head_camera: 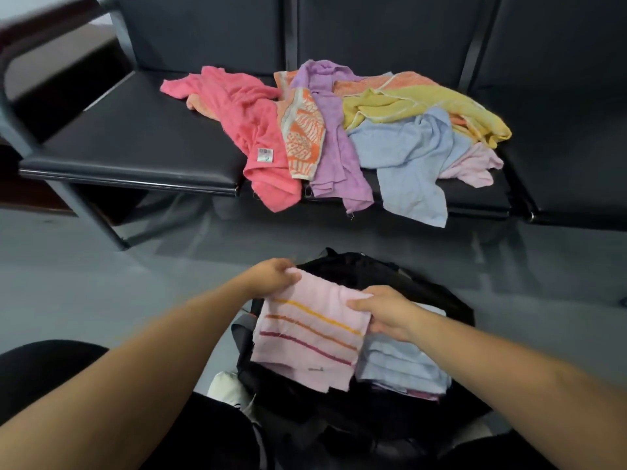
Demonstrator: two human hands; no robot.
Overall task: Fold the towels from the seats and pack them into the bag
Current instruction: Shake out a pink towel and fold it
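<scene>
Striped towel | gripped: left hand, right hand | bag below, apparently open | seat pile beyond

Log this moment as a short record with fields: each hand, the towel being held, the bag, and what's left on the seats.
left hand: pinches the far left corner of the pale pink striped towel
right hand: grips that towel's right edge
held towel: folded, over the bag
bag: black fabric bag, open, with a folded light blue towel inside
seats: black padded seats carrying an unfolded heap
heap: coral pink towel, orange patterned towel, purple towel, yellow towel, crumpled light blue towel, plain pale pink towel
</scene>
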